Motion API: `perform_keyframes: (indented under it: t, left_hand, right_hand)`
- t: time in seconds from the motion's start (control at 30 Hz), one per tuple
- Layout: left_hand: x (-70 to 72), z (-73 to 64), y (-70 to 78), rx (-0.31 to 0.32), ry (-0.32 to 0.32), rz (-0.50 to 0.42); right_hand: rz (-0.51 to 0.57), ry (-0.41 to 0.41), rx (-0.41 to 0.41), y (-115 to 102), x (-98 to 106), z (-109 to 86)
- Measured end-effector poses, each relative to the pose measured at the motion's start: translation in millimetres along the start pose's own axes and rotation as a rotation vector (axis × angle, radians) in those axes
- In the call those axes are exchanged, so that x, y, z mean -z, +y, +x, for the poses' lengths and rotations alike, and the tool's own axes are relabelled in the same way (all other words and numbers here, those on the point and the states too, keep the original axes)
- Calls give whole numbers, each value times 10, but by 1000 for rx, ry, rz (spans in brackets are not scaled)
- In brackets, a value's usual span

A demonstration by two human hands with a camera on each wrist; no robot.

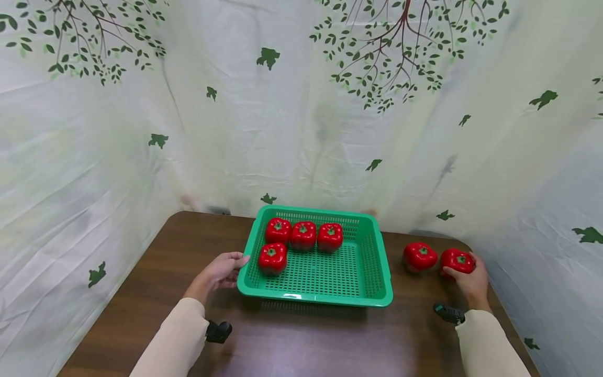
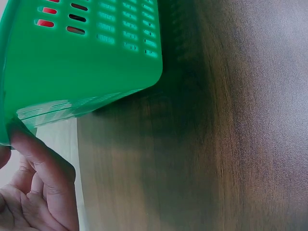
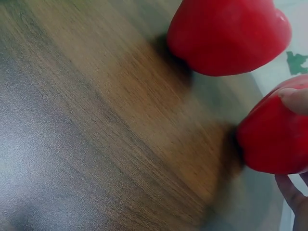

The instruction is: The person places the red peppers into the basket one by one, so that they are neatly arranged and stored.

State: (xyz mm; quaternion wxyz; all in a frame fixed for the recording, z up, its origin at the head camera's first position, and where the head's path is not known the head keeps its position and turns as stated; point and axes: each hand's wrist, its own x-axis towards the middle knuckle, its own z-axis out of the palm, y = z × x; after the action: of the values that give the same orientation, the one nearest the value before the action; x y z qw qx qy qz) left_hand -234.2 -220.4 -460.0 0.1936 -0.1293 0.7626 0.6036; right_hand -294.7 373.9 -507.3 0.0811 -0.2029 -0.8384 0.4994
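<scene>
A green perforated plastic basket [image 1: 314, 299] stands on the table with several red bell peppers inside, three along its back and one [image 1: 272, 259] at the front left. My left hand [image 1: 225, 269] pinches the basket's left rim between thumb and fingers; the left wrist view shows the fingers [image 2: 45, 166] curled under that rim. At the right, my right hand [image 1: 472, 283] grips a red bell pepper [image 1: 456, 260], with the thumb on one side and fingers on the other. Just left of it another red bell pepper [image 1: 419, 256] sits on the table, untouched.
The brown wooden table [image 1: 301, 340] has its back edge against a pale curtain [image 1: 292, 131] printed with branches and green leaves. The curtain also hangs along both sides. A small black device is strapped at each wrist.
</scene>
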Motion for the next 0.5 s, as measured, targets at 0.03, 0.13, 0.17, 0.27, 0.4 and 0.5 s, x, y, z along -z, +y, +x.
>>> perform_keyframes:
  t: [0.03,0.13,0.17,0.27,0.4,0.5]
  left_hand:
    - [2,-1,3,-1,-3,1]
    - [8,-7,14,-1,-11,3]
    - [7,-9,16,0,-14,6]
    - [-1,-15,25,-5,-12,7]
    - [-15,-26,26,-2,-1,11]
    - [-14,-34,25,1,4,8]
  right_hand:
    - [-3,4,0,4,3,-4]
    - [-12,11,-3,12,16,-24]
    - [-13,13,-2,14,23,-33]
    - [-12,18,5,14,54,-70]
    - [-22,21,31,0,101,-104]
    - [-26,10,36,-13,131,-124]
